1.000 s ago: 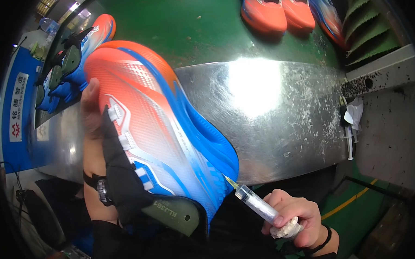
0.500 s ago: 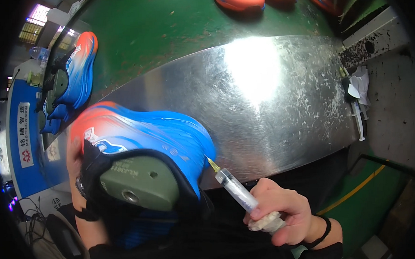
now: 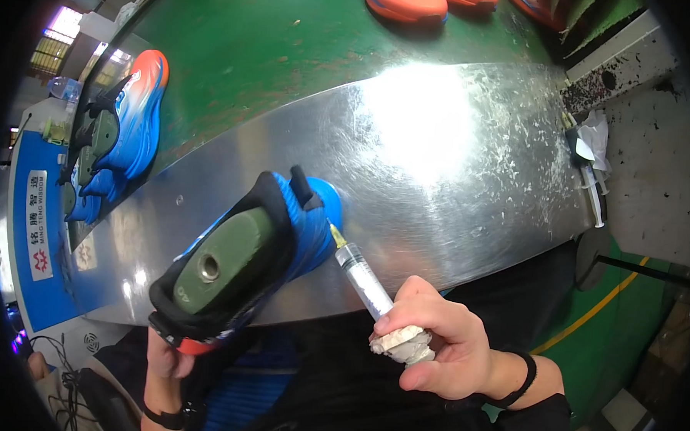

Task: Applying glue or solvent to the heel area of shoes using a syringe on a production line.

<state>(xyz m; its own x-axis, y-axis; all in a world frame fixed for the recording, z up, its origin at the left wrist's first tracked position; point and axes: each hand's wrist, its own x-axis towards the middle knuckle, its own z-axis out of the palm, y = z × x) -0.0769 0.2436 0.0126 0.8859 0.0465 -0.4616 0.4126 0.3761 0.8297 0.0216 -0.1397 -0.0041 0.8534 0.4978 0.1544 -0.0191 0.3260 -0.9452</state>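
A blue sports shoe (image 3: pixel 307 233) with a black collar is tilted over the metal sheet, its heel pointing away to the upper right. Inside it sits a dark green shoe last (image 3: pixel 231 257) with a round metal-rimmed hole. My left hand (image 3: pixel 168 358) is closed round the orange toe end, partly hidden by the shoe. In my right hand (image 3: pixel 451 343) is a clear syringe (image 3: pixel 364 280) with a yellow-based needle. Its tip is at the heel's lower edge; whether it touches I cannot tell. A crumpled off-white wad (image 3: pixel 405 344) is bunched at the syringe's rear, between my fingers.
More blue-orange shoes (image 3: pixel 140 122) on lasts stand at the left. Orange shoes (image 3: pixel 408 2) lie at the far edge of the green surface (image 3: pixel 228 64). Further syringes (image 3: pixel 594 197) hang at the right end of the shiny metal sheet (image 3: pixel 475 236). A blue panel (image 3: pixel 51 233) borders the left.
My left hand has turned the shoe, so its toe now points toward me and its heel away. The syringe has moved slightly left and up with my right hand.
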